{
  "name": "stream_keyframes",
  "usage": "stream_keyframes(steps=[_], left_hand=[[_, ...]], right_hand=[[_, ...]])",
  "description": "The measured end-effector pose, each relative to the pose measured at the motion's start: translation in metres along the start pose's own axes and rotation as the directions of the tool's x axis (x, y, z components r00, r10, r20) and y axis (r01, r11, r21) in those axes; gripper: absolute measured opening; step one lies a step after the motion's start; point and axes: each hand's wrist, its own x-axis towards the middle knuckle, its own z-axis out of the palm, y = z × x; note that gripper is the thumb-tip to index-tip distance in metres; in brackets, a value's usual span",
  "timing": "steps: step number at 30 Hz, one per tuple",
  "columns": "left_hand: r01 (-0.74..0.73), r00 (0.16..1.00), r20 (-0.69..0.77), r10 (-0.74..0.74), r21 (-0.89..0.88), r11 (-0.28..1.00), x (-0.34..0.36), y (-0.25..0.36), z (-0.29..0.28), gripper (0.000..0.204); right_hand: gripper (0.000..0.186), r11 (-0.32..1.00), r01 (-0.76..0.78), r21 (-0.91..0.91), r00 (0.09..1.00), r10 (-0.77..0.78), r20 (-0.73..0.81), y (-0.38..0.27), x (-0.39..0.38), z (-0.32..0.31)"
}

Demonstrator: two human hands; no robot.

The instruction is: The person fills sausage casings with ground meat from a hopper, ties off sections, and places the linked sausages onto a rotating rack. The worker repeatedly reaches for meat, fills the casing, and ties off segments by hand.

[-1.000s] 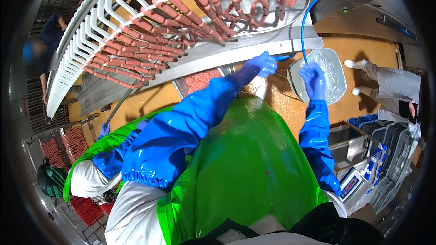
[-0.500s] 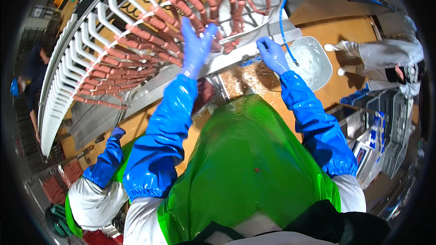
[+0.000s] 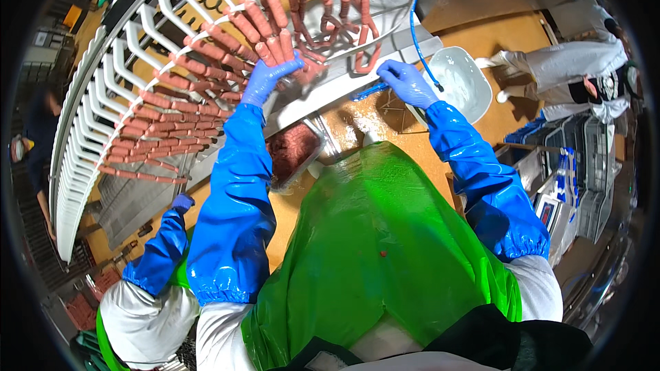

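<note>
Linked sausages (image 3: 203, 48) hang in long loops from a curved row of white hooks at upper left. My left hand (image 3: 269, 81), in a blue glove, is closed around several hanging links, thumb across their front; its other fingertips are partly hidden. Just right of it, the lower links look blurred. Another looped sausage string (image 3: 330, 10) hangs further right. My right hand (image 3: 410, 85), also gloved, is held over the near edge of a metal trough (image 3: 323, 96), fingers curled together. What they hold, if anything, is hidden.
A white tub (image 3: 474, 79) of water stands right of my right hand, a blue hose (image 3: 414, 24) reaching its rim. Ground meat (image 3: 294, 148) fills a container below the trough. One co-worker (image 3: 148, 302) is at lower left, another (image 3: 550, 72) at right, near stacked grey crates (image 3: 591, 172).
My left hand has gone from spread fingers to closing around the hanging links, moving left and slightly down. My right hand stays nearly in place. The whole view has shifted a little.
</note>
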Motion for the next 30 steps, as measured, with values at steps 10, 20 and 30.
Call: stream_keyframes(steps=[10, 20, 30], left_hand=[[0.246, 0.967, 0.072, -0.245, -0.009, 0.969, -0.106, -0.102, 0.029, 0.035], [0.388, 0.918, -0.012, -0.397, 0.235, 0.891, -0.125, -0.117, 0.042, 0.046], [0.27, 0.93, -0.283, -0.234, 0.098, 0.958, -0.126, -0.168, 0.03, 0.05]], right_hand=[[0.023, 0.985, -0.002, 0.174, 0.999, 0.009, -0.035, 0.001, 0.041, -0.015], [0.026, 0.969, 0.008, 0.248, 0.999, 0.006, -0.054, 0.016, 0.082, -0.026], [0.024, 0.955, 0.228, 0.191, 0.894, -0.127, -0.43, 0.009, 0.121, -0.071]])
